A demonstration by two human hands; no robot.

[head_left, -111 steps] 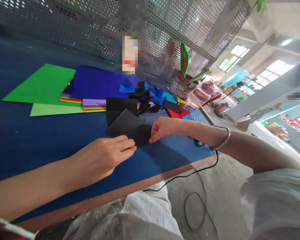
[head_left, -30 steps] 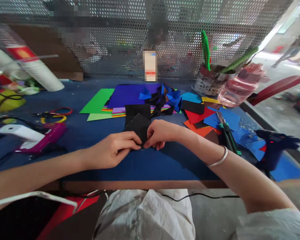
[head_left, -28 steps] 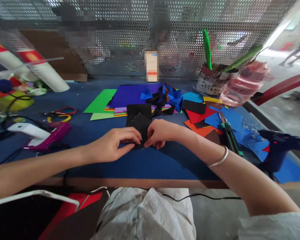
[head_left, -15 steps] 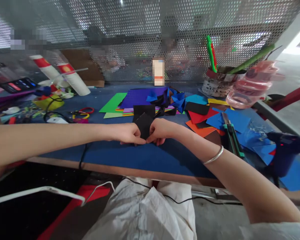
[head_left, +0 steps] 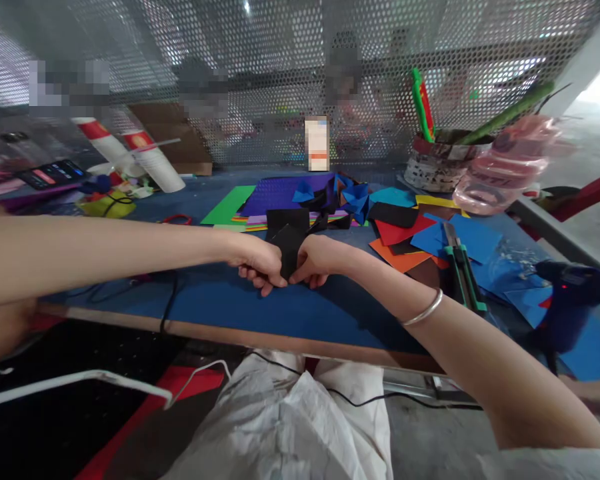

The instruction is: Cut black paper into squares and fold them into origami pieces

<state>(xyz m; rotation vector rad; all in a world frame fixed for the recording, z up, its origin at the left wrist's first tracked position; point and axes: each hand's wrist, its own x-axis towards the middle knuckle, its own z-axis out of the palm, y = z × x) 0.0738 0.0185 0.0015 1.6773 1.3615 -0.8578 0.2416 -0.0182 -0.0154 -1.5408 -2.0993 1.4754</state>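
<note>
Hands: black paper piece (head_left: 289, 245) is pinched between left hand (head_left: 258, 260) and right hand (head_left: 316, 259), fingers closed on its edges | Place: held just above blue desk (head_left: 300, 313), mid-front | Step: folding judged under way; crease alignment needed next | Around: black sheet (head_left: 286, 218) at 12 o'clock, utility knife (head_left: 461, 265) at 3 o'clock.

One head-worn camera looks forward and down, close over the blue table (head_left: 300, 313).

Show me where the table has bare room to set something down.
Bare blue table top runs between the front wooden edge and both hands, left hand and right hand, pinching the folded black paper piece. Crowded: coloured paper sheets behind and right, dark blue glue gun.
</note>
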